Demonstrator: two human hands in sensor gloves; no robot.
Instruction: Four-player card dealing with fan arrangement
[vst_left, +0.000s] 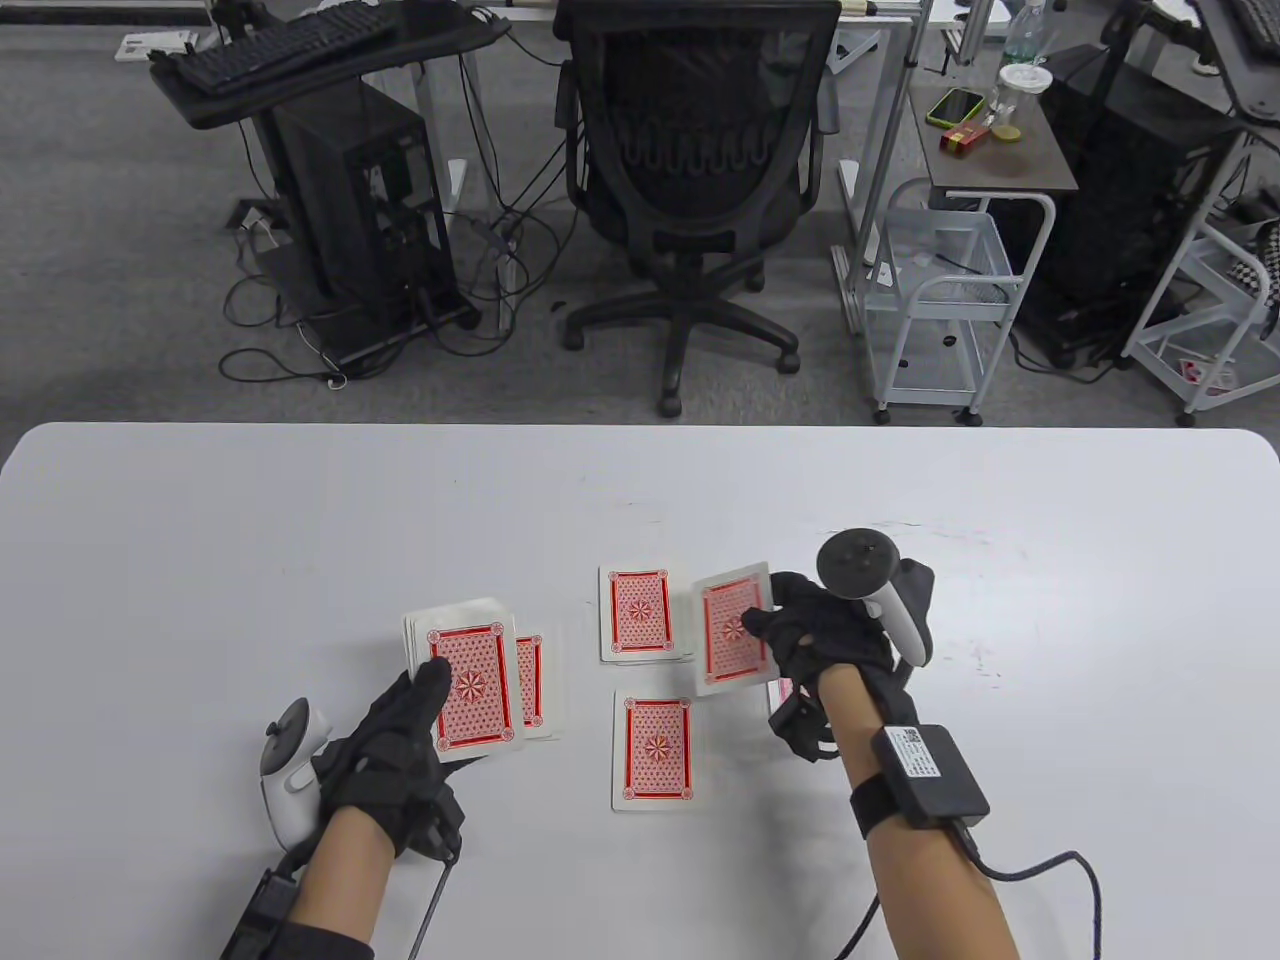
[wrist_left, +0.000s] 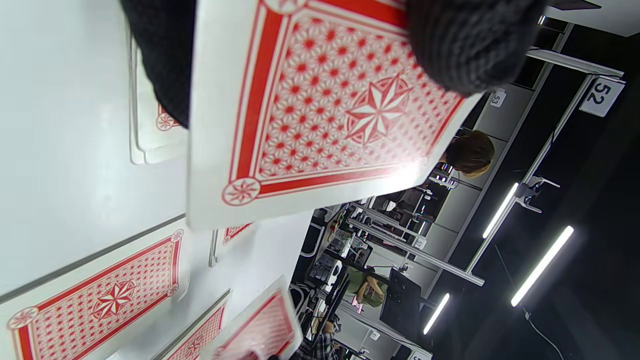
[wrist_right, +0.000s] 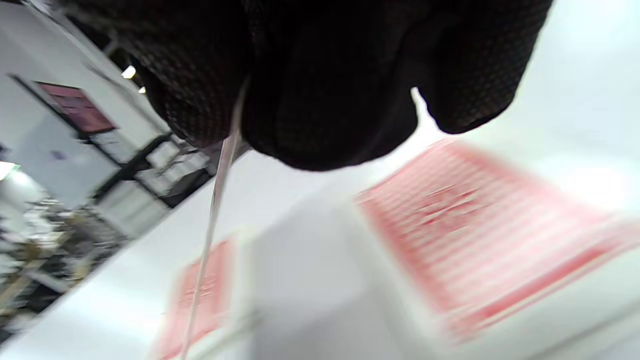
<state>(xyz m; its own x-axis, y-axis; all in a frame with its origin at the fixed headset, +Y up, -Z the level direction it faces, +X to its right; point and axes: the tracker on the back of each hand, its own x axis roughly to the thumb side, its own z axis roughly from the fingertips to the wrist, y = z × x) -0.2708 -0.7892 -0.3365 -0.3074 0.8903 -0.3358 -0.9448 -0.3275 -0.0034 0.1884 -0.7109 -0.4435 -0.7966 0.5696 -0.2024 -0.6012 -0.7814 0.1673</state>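
- We're holding the deck (vst_left: 463, 678) in our left hand (vst_left: 395, 745), grip curled under it w/ thumb lying on top. It's hovering just above the bench (vst_left: 200, 560), prob. so the top card is ready to slide off for the next deal.
- A small dealt pile (vst_left: 532, 680) is peeking out beside and partly under the deck, lying on the bench on its right side.
- The near pile (vst_left: 657, 752) is lying flat, face down, betw. our two hands and closest to us.
- Our right hand (vst_left: 830, 640) is pinching one card (vst_left: 733, 630) betw. thumb and fingers. In the right wrist view the card is showing edge-on in that pinch. It's tilted and off the bench, so we're judging it as mid-deal, heading for a pile.
- A sliver of another pile (vst_left: 781, 690) is showing under the right hand; we can't tell how many cards.
- The far pile (vst_left: 638, 612) is sitting just left of the held card, squared up.
- All cards are showing red backs w/ a star medallion and white borders. Piles are looking stacked, not fanned yet, so the fan step seems not yet done.
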